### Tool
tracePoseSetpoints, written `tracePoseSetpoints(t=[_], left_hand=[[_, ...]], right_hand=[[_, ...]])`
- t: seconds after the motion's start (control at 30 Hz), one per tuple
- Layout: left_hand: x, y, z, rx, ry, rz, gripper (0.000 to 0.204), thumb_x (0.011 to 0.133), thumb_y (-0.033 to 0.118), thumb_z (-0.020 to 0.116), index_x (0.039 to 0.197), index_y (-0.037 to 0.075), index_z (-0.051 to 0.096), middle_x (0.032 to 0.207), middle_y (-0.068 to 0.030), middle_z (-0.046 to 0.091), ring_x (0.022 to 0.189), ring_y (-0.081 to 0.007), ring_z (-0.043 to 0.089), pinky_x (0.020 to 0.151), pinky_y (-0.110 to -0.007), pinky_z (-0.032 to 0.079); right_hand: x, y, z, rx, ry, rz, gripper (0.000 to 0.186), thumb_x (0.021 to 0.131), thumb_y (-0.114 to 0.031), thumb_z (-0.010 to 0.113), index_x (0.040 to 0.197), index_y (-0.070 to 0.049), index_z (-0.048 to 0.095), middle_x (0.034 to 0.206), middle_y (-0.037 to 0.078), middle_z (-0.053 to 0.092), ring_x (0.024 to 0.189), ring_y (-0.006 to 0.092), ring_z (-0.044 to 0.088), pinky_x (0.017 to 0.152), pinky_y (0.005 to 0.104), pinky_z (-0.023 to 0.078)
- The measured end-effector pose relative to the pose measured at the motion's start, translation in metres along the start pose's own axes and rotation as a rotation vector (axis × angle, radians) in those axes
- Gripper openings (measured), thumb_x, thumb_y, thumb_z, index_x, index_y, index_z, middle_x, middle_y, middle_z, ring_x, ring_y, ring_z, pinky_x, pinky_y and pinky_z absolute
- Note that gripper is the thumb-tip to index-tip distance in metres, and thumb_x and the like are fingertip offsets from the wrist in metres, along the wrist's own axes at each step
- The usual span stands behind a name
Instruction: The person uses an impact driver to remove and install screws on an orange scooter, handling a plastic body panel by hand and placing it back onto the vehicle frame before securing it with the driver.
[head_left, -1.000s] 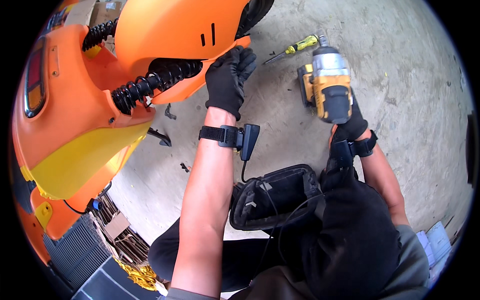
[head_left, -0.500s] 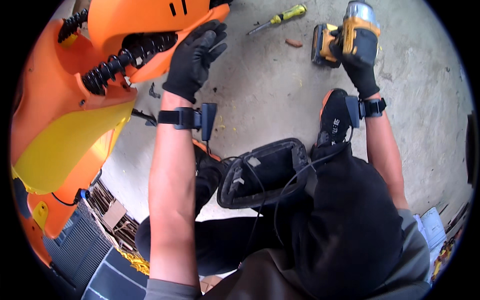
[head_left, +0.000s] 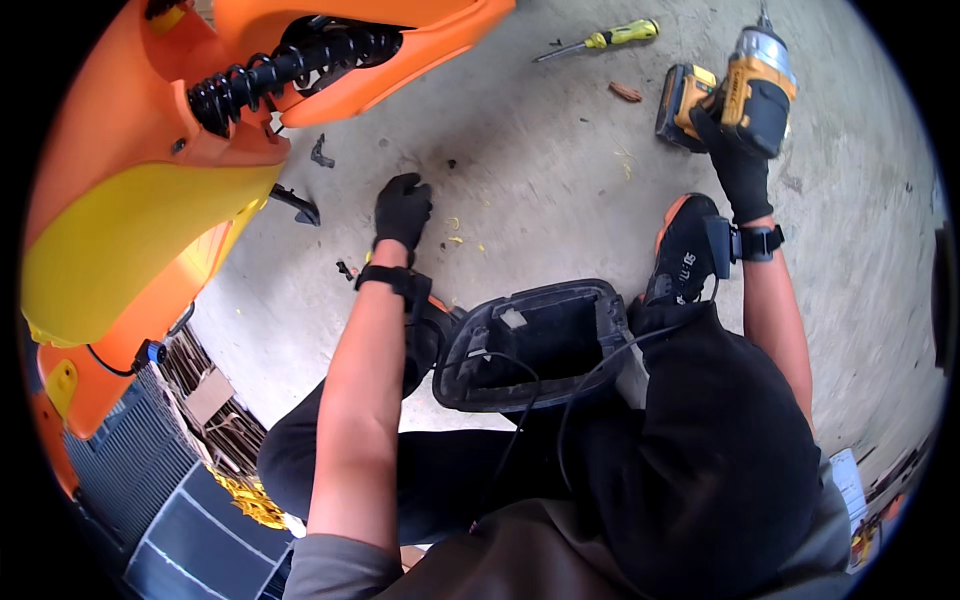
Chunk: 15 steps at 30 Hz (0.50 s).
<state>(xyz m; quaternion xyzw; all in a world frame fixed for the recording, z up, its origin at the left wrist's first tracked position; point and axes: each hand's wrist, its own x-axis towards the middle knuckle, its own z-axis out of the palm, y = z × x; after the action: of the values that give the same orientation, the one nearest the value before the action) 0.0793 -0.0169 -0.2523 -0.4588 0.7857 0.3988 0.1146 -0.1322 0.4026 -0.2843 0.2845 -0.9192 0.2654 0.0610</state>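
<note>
My right hand [head_left: 738,165], in a black glove, grips a yellow and black cordless drill [head_left: 768,85] by its handle at the upper right. A thin bit points away from its grey chuck, and the battery sits to the left. My left hand [head_left: 403,210], also gloved, hangs over the concrete floor with its fingers curled in; nothing shows in them. To its upper left stands an orange and yellow plastic-bodied vehicle [head_left: 420,75] with a black coil-spring shock absorber [head_left: 285,68]. Hand and bodywork are apart.
A yellow-handled screwdriver [head_left: 622,34] and a small reddish-brown piece [head_left: 625,92] lie on the floor [head_left: 540,190]. Between my legs is an open black plastic box [head_left: 532,402], with cables across it. Small black scraps lie near the vehicle. Flattened cardboard [head_left: 205,400] is stacked at the lower left.
My left hand has come off the orange bodywork, moved down toward me, and its fingers have curled. The drill remains in my right hand; the view has shifted slightly.
</note>
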Motion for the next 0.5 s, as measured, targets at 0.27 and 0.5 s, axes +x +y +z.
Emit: tracePoseSetpoints(t=[0.27,0.5], left_hand=[[0.04,-0.01,0.076,0.586,0.186,0.354,0.026,0.082,0.017,0.054,0.104,0.006,0.06,0.112,-0.0209,0.06,0.094,-0.0368,0.06,0.082,-0.046,0.05],[0.027,-0.008,0.104,0.45,0.18,0.444,0.024,0.089,0.018,0.046,0.097,0.005,0.064,0.097,-0.0217,0.065,0.093,-0.0408,0.06,0.084,-0.048,0.047]], right_hand=[[-0.019,-0.001,-0.036,0.261,-0.083,0.272,0.018,0.086,-0.018,0.068,0.101,-0.01,0.068,0.087,0.012,0.066,0.081,0.027,0.064,0.071,0.0359,0.05],[-0.005,0.001,-0.081,0.486,0.061,0.617,0.035,0.087,-0.008,0.061,0.12,-0.002,0.052,0.107,0.008,0.06,0.1,0.0142,0.057,0.086,0.0294,0.047]])
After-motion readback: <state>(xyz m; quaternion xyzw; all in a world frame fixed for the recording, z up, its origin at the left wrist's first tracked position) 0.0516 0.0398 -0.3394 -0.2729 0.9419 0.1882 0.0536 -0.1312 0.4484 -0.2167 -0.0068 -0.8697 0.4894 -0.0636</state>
